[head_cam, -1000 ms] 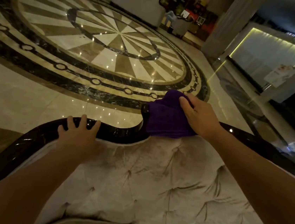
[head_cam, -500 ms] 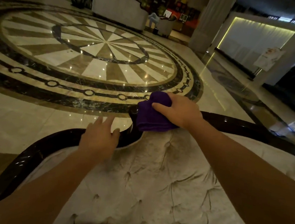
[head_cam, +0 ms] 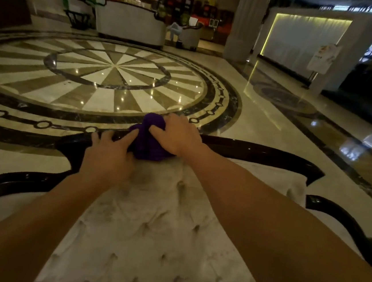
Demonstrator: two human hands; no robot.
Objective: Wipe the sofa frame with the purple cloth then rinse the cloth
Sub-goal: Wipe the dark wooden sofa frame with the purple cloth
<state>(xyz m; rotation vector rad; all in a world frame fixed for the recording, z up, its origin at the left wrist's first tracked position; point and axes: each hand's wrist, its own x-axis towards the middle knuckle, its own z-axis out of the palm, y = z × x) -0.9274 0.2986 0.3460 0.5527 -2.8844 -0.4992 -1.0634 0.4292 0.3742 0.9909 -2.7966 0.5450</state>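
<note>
The purple cloth (head_cam: 148,141) is bunched up on top of the sofa's dark glossy frame (head_cam: 258,151), at the crest of the backrest. My right hand (head_cam: 176,135) grips the cloth from the right and above. From the left, my left hand (head_cam: 109,155) reaches in, its fingertips touching the cloth's left edge and its palm over the frame and tufted backrest. The pale tufted upholstery (head_cam: 159,226) fills the lower view between my forearms. Part of the frame under the cloth and hands is hidden.
Beyond the sofa lies a polished marble floor with a large round inlay (head_cam: 109,74). Another pale sofa (head_cam: 130,24) and an armchair (head_cam: 190,35) stand far back. A column (head_cam: 247,22) and a lit wall panel (head_cam: 305,38) are at the right.
My left hand has moved right along the frame to meet the cloth. My right hand has bunched the cloth tighter at the crest. The view has tilted up.
</note>
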